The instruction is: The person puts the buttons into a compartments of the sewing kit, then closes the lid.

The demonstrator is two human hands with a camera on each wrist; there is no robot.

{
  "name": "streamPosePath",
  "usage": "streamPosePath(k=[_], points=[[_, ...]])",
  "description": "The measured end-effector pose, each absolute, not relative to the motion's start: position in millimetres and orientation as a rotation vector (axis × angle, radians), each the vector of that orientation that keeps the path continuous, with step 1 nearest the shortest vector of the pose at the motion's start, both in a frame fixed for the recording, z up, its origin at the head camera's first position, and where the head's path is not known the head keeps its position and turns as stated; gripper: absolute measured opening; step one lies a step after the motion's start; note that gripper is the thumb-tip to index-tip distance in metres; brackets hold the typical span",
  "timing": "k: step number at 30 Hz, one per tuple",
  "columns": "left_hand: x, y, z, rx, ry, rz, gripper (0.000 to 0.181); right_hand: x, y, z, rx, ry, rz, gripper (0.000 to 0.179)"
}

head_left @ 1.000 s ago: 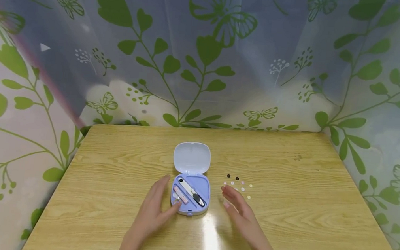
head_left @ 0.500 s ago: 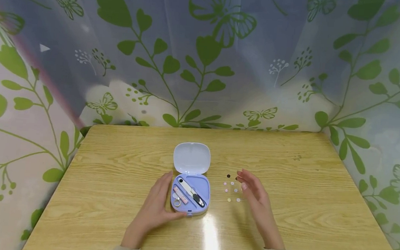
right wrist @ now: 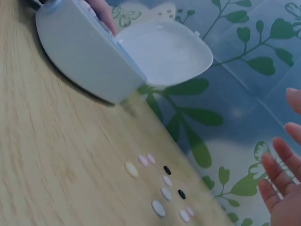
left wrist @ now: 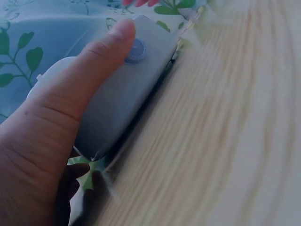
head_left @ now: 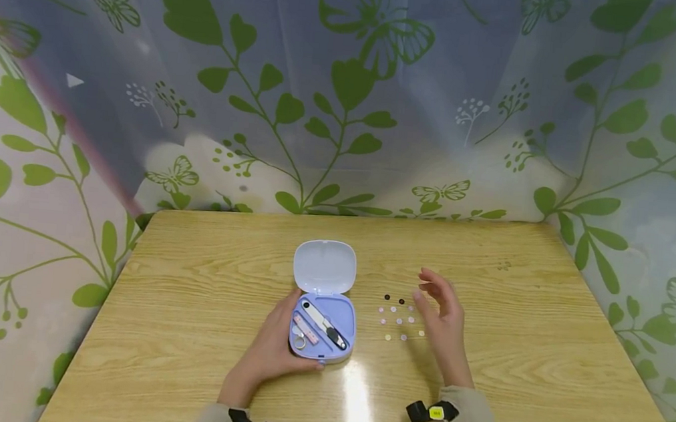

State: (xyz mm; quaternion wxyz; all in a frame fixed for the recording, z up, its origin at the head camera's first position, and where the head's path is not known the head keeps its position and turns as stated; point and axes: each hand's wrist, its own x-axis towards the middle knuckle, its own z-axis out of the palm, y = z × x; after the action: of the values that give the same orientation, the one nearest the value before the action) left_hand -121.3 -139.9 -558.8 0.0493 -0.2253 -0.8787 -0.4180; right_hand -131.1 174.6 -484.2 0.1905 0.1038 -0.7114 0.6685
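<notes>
A lilac storage box (head_left: pixel 348 312), probably a sewing kit, stands on the table with its pale lid (head_left: pixel 324 267) raised at the back. My left hand (head_left: pixel 270 349) grips it, fingers along the left side and thumb (left wrist: pixel 96 56) across the front by the round latch (left wrist: pixel 136 51). Inside lie a slim white-and-black tool (head_left: pixel 319 316), a pink patterned strip (head_left: pixel 305 329) and a small ring-shaped item (head_left: pixel 299 342). Right of the box, several small buttons (head_left: pixel 399 321) in black, white, pink and yellow are spread out. Above their right side hovers my right hand (head_left: pixel 447 328), fingers loosely bent, holding nothing.
The wooden table (head_left: pixel 201 259) reaches back to a leaf-and-butterfly patterned curtain (head_left: pixel 344 138), which also hangs at both sides. Black straps (head_left: pixel 431 413) with small cameras sit at my wrists.
My right hand has moved right and away from me, uncovering the buttons. My left hand has closed in on the box, its thumb passing from over the compartment to the front side.
</notes>
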Motion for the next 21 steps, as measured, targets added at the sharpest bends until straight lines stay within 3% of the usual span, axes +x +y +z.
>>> streamPosePath(k=[10,21], points=[[-123.1,-135.3,-564.2,-0.631,-2.656,-1.351,0.137,-147.7,172.2,-503.6,0.229,-2.028,1.655,0.036],[-121.4,-136.2,-563.6,-0.596,-2.685,-1.346,0.137,-172.8,173.6,-555.7,0.18,-2.169,1.575,0.029]])
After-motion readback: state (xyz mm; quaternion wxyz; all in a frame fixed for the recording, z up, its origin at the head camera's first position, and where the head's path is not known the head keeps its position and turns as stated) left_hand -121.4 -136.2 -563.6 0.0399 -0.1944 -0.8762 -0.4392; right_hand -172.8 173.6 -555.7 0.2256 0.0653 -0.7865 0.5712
